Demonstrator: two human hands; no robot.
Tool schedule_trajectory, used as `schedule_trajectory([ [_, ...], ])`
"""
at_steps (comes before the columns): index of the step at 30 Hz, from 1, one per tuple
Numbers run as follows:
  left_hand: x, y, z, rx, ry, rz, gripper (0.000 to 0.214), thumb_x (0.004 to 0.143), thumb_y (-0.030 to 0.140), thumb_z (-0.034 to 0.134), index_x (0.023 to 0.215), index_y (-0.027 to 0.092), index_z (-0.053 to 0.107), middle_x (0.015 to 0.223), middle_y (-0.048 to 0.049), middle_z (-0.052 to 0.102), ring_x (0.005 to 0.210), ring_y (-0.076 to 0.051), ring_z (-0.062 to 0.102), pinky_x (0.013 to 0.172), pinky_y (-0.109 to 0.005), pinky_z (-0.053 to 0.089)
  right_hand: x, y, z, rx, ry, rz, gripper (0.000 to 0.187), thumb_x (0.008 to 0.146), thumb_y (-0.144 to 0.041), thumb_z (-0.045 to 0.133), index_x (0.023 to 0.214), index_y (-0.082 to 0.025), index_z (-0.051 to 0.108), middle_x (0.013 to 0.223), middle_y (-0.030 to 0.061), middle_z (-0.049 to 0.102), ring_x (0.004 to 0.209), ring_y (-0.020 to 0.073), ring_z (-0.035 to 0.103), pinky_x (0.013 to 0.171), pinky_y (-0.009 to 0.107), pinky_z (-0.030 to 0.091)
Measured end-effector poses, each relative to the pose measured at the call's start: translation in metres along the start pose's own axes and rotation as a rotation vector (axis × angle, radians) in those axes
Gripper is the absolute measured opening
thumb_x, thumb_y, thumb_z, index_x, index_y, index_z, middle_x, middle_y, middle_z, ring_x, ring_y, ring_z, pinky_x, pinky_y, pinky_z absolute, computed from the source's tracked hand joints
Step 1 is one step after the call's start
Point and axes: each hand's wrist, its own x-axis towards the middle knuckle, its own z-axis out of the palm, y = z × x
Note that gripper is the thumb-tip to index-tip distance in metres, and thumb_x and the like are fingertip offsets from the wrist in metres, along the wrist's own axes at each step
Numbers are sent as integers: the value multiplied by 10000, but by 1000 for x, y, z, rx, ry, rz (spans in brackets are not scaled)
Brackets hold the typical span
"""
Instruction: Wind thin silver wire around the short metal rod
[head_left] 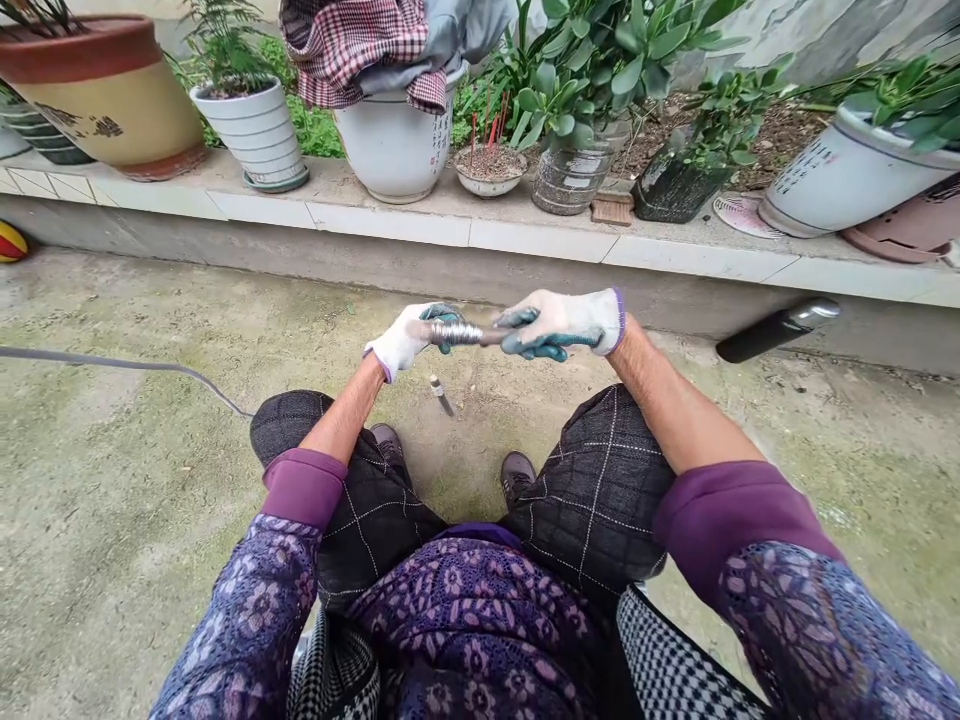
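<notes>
Both my hands wear white work gloves with green-coated palms and purple cuffs. They hold a brownish rod with silver wire wound round it [457, 333], level in front of my knees. My left hand [405, 338] is closed round the rod's left end, beside the shiny coil. At the rod's right end my right hand [559, 322] has its fingers closed; motion blurs it slightly. A small stick-like tool [441, 392] with a pale end and a dark end is on the concrete below, apart from both hands.
A tiled ledge [390, 219] carries several potted plants, a bowl with red incense sticks [489, 172] and cloths [367, 45] over a white pot. Below the ledge lies a black cylinder with a silver end [776, 330]. A grey cable [135, 363] crosses the concrete at left.
</notes>
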Motion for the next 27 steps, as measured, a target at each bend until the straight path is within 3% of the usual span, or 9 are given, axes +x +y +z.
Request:
schedule_trajectory([
  [2,4,-3,-3,63,-4,8,68,795,102,747,839,140,711,716,-52,715,735,-174,626,736,-352,513,0,5,3,-103,-82,35,384,745,-440,823,975,-145,735,594,-26,588,444,74,456,366,184,365],
  [4,7,-6,-4,129,-5,11,47,815,90,714,828,134,707,679,-39,692,686,-158,610,731,-356,510,4,9,5,-230,-76,111,335,755,-413,802,972,-161,753,582,-26,590,446,79,455,378,191,357],
  [9,10,-13,-1,220,-13,19,54,816,79,695,851,107,726,662,-47,689,624,-149,591,712,-362,511,20,14,5,-487,87,261,198,752,-367,773,880,-217,777,552,-20,582,467,116,477,430,241,341],
  [16,5,-14,10,100,-86,15,121,827,119,638,904,109,731,677,-67,713,544,-153,626,589,-318,535,36,15,-3,-780,382,146,221,838,-370,651,942,-205,756,660,-6,600,585,129,517,527,265,330],
  [21,-1,-7,9,-118,-99,58,125,839,137,661,939,83,712,734,-96,739,644,-177,704,702,-337,597,29,7,0,-368,476,81,272,861,-364,662,1059,-189,726,645,-31,572,487,88,460,457,226,359],
  [27,-3,-5,8,-205,-156,61,147,818,163,709,933,73,698,791,-112,756,718,-199,738,798,-375,605,19,-8,2,83,449,-61,261,821,-367,781,913,-157,657,599,-39,540,419,62,414,336,187,360],
])
